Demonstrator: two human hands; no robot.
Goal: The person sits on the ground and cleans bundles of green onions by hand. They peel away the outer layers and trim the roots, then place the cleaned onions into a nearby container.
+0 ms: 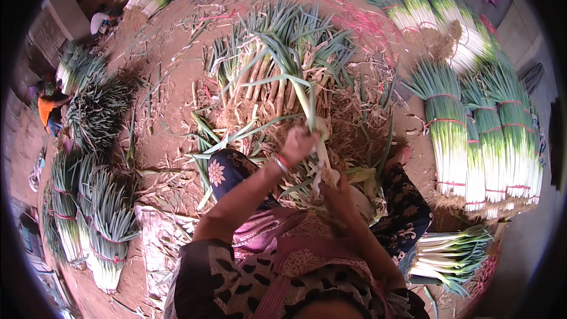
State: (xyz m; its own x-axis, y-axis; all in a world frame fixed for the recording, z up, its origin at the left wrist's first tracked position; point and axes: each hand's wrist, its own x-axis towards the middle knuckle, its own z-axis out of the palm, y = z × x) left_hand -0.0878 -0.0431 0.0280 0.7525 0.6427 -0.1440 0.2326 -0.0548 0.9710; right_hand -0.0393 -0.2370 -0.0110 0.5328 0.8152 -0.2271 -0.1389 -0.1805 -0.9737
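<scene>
A Welsh onion [302, 99] stands up in front of my body, its green leaves drooping over at the top. My left hand [301, 144] is closed around its stalk, where a pale loose sheath hangs. Lower down, my right hand [337, 192] grips the white lower end and its papery outer skin, though the fingers are partly hidden. Straight ahead, a heap of unpeeled Welsh onions [270, 82] with brown, dry-skinned stalks and roots lies on the earth floor. Stripped leaves and husks [301, 181] cover the ground between my knees.
Tied bundles of clean Welsh onions [447, 141] stand at the right, others [104, 226] at the left. Loose peeled stalks [449, 254] lie by my right side. Pink twine [363, 26] is strewn beyond the heap. Two people [46, 108] sit at the far left.
</scene>
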